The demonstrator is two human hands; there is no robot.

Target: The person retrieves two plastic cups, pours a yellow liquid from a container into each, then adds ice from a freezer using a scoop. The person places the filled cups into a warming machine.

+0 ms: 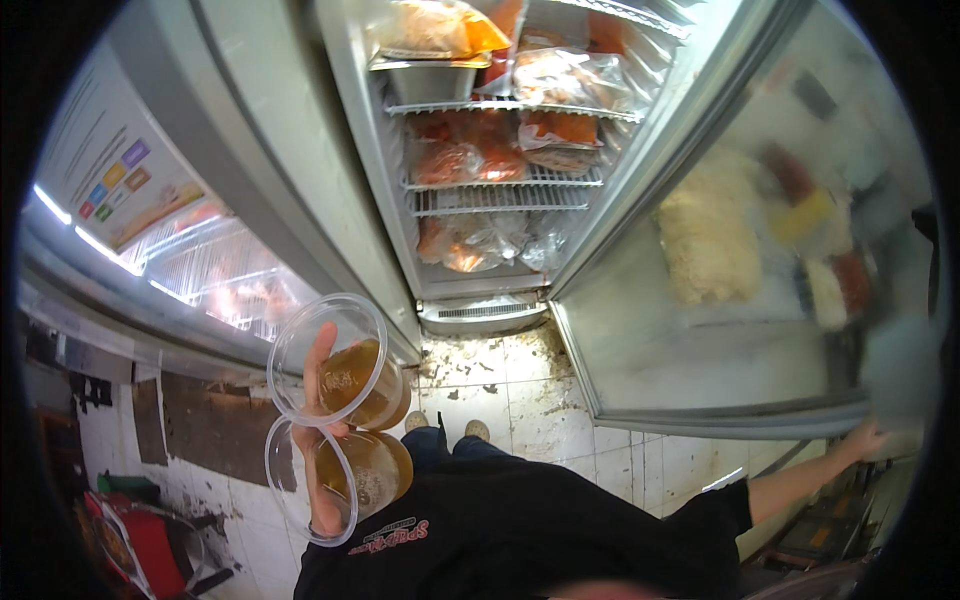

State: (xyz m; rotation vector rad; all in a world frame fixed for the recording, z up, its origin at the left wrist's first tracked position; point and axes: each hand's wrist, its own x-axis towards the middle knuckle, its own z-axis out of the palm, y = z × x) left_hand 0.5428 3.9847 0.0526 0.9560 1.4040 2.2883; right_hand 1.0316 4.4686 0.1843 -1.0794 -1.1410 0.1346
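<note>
My left hand (pixel 322 442) grips two clear plastic tubs, one above the other in the picture, each partly filled with brown liquid; the upper tub (pixel 352 382) and the lower tub (pixel 367 472) both tilt. At the right, my right hand (pixel 866 442) is at the outer edge of the swung-out fridge door (pixel 720 360); its fingers are too small and blurred to read. Before me the upright fridge stands open, with wire shelves (pixel 502 199) bearing bagged food (pixel 465 157), more plastic bags (pixel 480 244) at the bottom and a metal pan (pixel 435 81) higher up.
A second, glass-fronted fridge (pixel 202 262) stands at the left. Flattened brown cardboard (pixel 217 427) lies on the dirty tiled floor (pixel 540 390), with a red object (pixel 142 547) at the lower left. Dark equipment (pixel 821 525) is at the lower right.
</note>
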